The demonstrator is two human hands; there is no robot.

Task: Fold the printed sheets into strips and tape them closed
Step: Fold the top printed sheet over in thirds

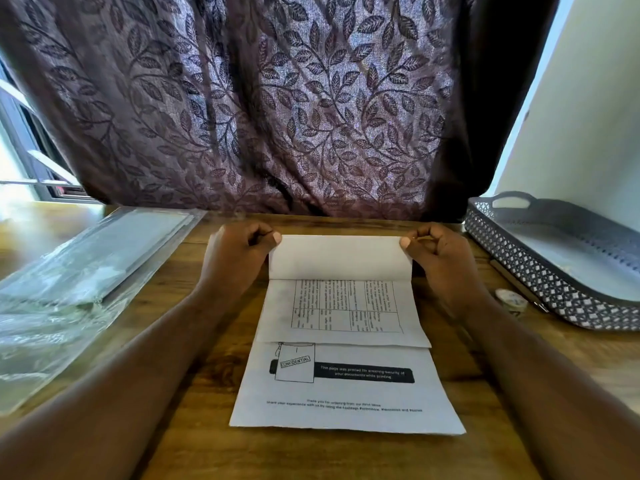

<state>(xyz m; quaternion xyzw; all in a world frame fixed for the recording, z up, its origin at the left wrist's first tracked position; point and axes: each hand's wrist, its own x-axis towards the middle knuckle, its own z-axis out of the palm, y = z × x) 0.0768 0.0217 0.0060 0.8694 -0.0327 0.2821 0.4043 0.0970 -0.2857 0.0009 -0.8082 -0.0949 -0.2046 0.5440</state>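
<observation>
Two printed sheets lie on the wooden table in front of me. The upper sheet (pixel 343 306) carries a printed table, and its far part is curled up and over toward me, showing its blank back. My left hand (pixel 239 258) pinches the left corner of that raised flap. My right hand (pixel 443 261) pinches the right corner. Under it lies a second sheet (pixel 346 393) with a "CONFIDENTIAL" graphic and a black banner, flat on the table. A small roll of tape (pixel 510 299) rests to the right, beside my right wrist.
A grey lattice tray (pixel 540 271) stands at the right, with a pen (pixel 519 285) along its near side. Clear plastic sleeves (pixel 79 271) lie at the left. A leaf-patterned curtain (pixel 277 98) hangs behind the table's far edge.
</observation>
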